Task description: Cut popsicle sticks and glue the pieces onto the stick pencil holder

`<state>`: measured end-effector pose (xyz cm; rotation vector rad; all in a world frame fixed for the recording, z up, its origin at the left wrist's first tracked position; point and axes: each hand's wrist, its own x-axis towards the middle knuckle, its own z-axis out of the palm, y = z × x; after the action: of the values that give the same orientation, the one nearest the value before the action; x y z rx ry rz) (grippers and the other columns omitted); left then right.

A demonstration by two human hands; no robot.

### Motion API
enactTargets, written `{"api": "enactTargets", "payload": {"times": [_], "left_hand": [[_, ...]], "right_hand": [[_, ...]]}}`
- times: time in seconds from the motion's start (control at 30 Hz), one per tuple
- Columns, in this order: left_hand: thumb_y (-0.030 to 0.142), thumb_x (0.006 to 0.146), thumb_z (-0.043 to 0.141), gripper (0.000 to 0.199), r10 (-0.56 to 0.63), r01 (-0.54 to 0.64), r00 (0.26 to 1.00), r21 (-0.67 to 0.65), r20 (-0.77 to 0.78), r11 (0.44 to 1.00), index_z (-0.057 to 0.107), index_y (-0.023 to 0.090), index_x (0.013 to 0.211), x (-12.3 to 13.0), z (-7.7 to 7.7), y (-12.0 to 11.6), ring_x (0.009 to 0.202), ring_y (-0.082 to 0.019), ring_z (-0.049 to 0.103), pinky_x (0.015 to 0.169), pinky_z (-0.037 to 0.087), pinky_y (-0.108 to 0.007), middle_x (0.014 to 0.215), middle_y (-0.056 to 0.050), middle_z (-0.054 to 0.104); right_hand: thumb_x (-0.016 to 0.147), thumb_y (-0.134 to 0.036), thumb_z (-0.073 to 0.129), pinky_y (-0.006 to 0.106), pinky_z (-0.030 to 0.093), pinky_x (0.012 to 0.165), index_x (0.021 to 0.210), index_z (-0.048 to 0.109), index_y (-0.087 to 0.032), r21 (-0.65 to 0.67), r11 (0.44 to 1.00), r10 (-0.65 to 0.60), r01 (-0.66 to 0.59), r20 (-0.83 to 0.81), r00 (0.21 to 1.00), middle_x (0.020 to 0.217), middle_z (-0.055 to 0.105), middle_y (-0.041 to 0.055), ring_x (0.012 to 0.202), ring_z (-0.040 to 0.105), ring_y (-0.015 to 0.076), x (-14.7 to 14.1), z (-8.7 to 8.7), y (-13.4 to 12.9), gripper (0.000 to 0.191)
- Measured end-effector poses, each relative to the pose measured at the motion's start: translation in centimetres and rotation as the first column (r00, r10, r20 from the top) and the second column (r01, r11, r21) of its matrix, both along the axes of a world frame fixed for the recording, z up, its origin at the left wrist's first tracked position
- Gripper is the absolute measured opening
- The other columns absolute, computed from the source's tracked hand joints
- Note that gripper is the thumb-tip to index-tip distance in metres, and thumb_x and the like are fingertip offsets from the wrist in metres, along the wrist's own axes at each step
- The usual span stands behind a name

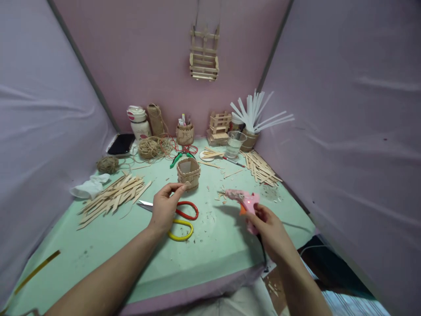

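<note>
My right hand [268, 224] is wrapped round the handle of a pink hot glue gun [241, 197] with an orange trigger. Its nozzle points left, above the table. My left hand [166, 204] is closed in a pinch just in front of a small brown woven-looking pot [188, 173]. Something small and pale may be between the fingertips; it is too small to name. Under that hand lie scissors [187, 210] with one red and one yellow handle loop, their blades pointing left and partly hidden by the hand.
Loose wooden sticks [115, 193] lie left, more sticks [261, 169] right. Behind stand twine [153, 147], green-handled pliers [182, 156], a plastic cup of liquid [235, 142], a bottle [138, 123] and white glue sticks [251, 109]. A small wooden rack [204, 55] hangs on the back wall.
</note>
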<state>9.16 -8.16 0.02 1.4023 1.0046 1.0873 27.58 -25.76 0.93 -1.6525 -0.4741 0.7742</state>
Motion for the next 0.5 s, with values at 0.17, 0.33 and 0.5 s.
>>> {"api": "enactTargets", "payload": {"times": [0.17,0.33,0.5], "left_hand": [[0.043,0.071,0.071,0.027,0.016,-0.016,0.999,0.012,0.038,1.0,0.069,0.018,0.081,-0.2,0.1,0.2,0.079,-0.017,0.055,0.075,0.042,-0.028,0.078,-0.003,0.066],[0.043,0.07,0.072,0.027,0.015,-0.016,0.999,0.008,0.041,1.0,0.07,0.019,0.081,-0.4,0.1,0.4,0.078,-0.016,0.055,0.073,0.042,-0.028,0.078,-0.002,0.066],[0.045,0.067,0.075,0.031,0.009,-0.003,0.995,-0.062,0.097,0.998,0.07,0.018,0.081,-0.2,-0.1,0.5,0.073,-0.013,0.054,0.069,0.04,-0.025,0.077,-0.001,0.066]], "right_hand": [[0.06,-0.035,0.07,0.025,0.048,0.06,0.084,0.052,-0.022,0.249,0.942,-0.174,0.224,-0.209,0.962,0.072,0.059,-0.0016,0.067,0.058,0.0153,-1.1,-0.5,3.8,0.032],[0.056,-0.029,0.065,0.024,0.045,0.053,0.062,0.047,-0.023,0.216,0.896,-0.344,0.389,-0.219,0.913,0.056,0.048,-0.005,0.056,0.05,0.0121,2.4,-1.2,4.5,0.02],[0.059,-0.031,0.061,0.025,0.044,0.057,0.066,0.053,-0.022,0.177,0.926,-0.315,0.333,-0.121,0.941,0.066,0.058,-0.002,0.065,0.055,0.0142,4.5,-0.9,2.9,0.014]]}}
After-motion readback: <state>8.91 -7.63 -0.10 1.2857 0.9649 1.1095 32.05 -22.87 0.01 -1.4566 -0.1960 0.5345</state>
